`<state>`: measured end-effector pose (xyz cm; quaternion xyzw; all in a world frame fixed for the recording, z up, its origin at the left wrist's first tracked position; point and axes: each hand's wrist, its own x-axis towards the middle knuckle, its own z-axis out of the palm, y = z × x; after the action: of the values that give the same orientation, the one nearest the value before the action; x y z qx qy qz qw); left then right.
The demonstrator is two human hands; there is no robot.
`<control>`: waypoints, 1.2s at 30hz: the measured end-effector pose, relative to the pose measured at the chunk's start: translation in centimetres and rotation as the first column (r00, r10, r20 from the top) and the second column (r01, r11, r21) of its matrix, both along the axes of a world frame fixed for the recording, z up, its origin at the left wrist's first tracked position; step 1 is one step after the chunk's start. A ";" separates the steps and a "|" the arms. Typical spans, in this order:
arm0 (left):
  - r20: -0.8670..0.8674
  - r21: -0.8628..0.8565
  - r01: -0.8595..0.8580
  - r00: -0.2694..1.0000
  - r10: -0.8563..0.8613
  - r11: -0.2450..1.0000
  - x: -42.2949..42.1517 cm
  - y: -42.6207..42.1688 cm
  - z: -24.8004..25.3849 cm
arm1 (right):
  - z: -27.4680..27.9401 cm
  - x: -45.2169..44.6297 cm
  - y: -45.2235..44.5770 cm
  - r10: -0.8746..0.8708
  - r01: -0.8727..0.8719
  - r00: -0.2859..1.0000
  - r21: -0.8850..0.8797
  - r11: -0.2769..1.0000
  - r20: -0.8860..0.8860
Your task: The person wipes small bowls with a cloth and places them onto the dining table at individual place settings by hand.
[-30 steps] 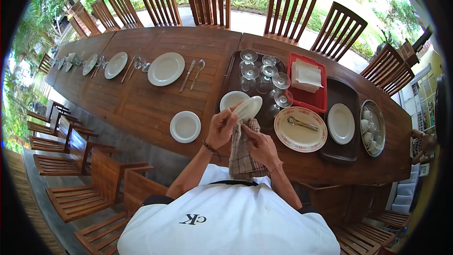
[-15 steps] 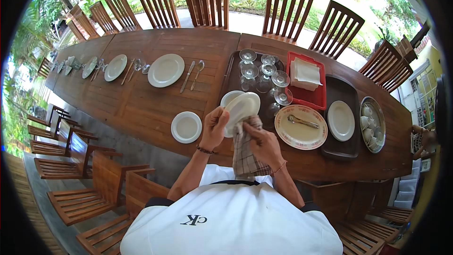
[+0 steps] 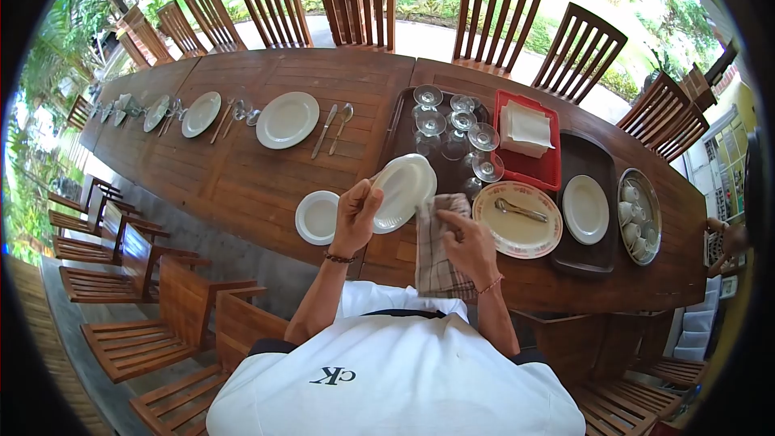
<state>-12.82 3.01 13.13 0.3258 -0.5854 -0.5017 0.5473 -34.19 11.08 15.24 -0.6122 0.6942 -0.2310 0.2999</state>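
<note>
Closed around the near left rim of a small white saucer (image 3: 406, 192), my left hand (image 3: 356, 214) holds it tilted above the table. A brown checked cloth (image 3: 440, 262) hangs from my right hand (image 3: 470, 248), whose fingers pinch its upper part beside the saucer's right edge. The cloth and the saucer look slightly apart. Another small white saucer (image 3: 318, 218) lies flat on the table left of my left hand. Just right of the cloth is an oval patterned platter (image 3: 517, 238) with cutlery (image 3: 521, 210) on it.
Upturned stemmed glasses (image 3: 430, 123) crowd a dark tray. A red tray (image 3: 551, 165) holds napkins (image 3: 525, 129). Right of these are a white plate (image 3: 585, 210) and cups (image 3: 634, 214) on a metal tray. Place settings line the left. A person's arm (image 3: 731, 242) shows at far right.
My right hand and the cloth have moved right and down, off the saucer's face. My left hand has shifted slightly left, and the saucer is turned to show more of its face.
</note>
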 end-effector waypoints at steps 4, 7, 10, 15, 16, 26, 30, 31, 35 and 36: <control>-0.011 0.018 -0.009 1.000 0.009 1.000 -0.5 0.3 0.1 | 1.3 0.2 -0.4 -0.066 0.061 0.998 -0.273 0.960 -0.010; 0.006 0.034 0.031 1.000 -0.031 0.999 -1.4 0.8 -0.2 | 2.2 2.0 -1.3 0.093 -0.024 0.990 -0.521 0.853 0.106; 0.027 -0.014 0.052 0.998 -0.052 0.999 -1.8 1.1 1.1 | 1.5 3.1 -2.4 0.108 -0.114 0.993 -0.547 0.829 -0.043; 0.085 -0.264 0.125 0.991 -0.106 0.956 -1.0 0.6 0.9 | 2.0 3.3 -2.5 0.094 -0.113 0.987 -0.150 0.982 -0.130; 0.090 -0.343 0.083 0.994 -0.056 0.936 -1.1 0.1 0.3 | 1.9 3.2 -2.4 0.096 -0.115 0.987 -0.149 0.982 -0.127; -0.061 -0.139 -0.100 0.994 0.092 0.985 -1.5 -0.2 0.2 | 4.3 -1.0 -1.6 0.021 -0.007 0.999 -0.325 0.946 0.038; 0.069 -0.066 -0.027 0.997 0.031 0.997 -2.8 1.1 0.1 | 2.1 1.5 -2.1 0.142 -0.016 0.967 -0.507 0.862 0.211; 0.001 -0.082 -0.067 0.998 0.067 0.994 -3.3 1.1 0.7 | 1.7 1.8 -1.9 0.157 -0.076 0.978 -0.467 0.881 0.137; -0.169 -0.142 -0.016 0.986 -0.008 0.990 -2.7 0.6 1.6 | 1.3 0.9 -1.3 0.135 -0.164 0.980 -0.208 0.964 -0.149; -0.107 -0.148 -0.040 0.994 0.024 0.988 -2.6 0.7 1.0 | 1.1 0.5 -1.3 0.098 -0.126 0.975 -0.135 0.983 -0.200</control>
<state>-15.40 3.75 14.16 0.2663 -0.5867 -0.4638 0.6081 -33.64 9.80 16.35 -0.6903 0.6654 -0.2037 0.1981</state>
